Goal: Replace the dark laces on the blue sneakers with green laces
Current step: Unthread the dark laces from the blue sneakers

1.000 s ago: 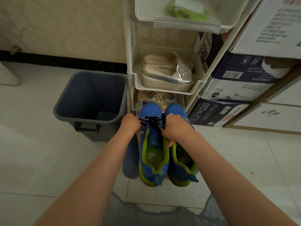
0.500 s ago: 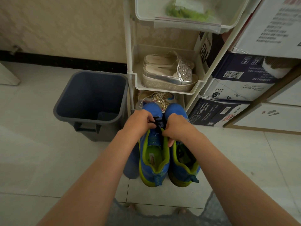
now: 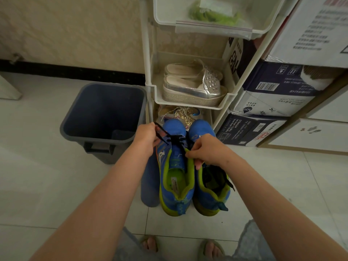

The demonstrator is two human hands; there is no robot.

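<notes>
Well, the blue sneakers [image 3: 176,187] stand side by side on the floor tiles. The right hand [image 3: 206,151] pinches the left shoe's green collar. The left hand [image 3: 147,138] grips the dark lace [image 3: 174,138], stretched taut from the eyelets. Beyond sits a grey bin [image 3: 103,110]. The green laces [image 3: 212,14] lie bagged in the top tray [image 3: 160,14].

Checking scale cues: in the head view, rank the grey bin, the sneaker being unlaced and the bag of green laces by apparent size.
1. grey bin.
2. sneaker being unlaced.
3. bag of green laces, near the sneaker's size, so unsure.
</notes>
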